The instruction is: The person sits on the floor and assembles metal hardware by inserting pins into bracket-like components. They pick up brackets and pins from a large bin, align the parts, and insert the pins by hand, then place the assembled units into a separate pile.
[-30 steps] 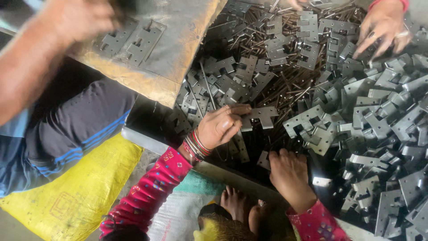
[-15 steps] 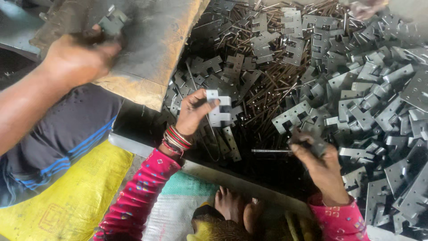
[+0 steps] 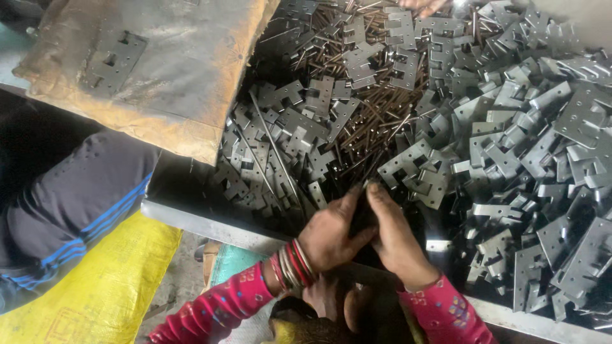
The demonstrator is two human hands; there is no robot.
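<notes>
Hands meet at tray's near edge: left hand [image 3: 331,232] and right hand [image 3: 392,232] pinch one dark hinge plate [image 3: 363,213] between fingertips, both closed on it, long axis pointing away toward hinge pile [image 3: 510,159].

Hidden and cut-off parts

Beside the hinge-plate pile [image 3: 510,165], left hand [image 3: 331,236] and right hand [image 3: 395,239] hide whatever they pinch; another hand [image 3: 424,5] is cropped.

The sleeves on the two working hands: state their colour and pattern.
Bright pink sleeves with small multicoloured printed motifs, clearest on the right cuff in the head view.
</notes>
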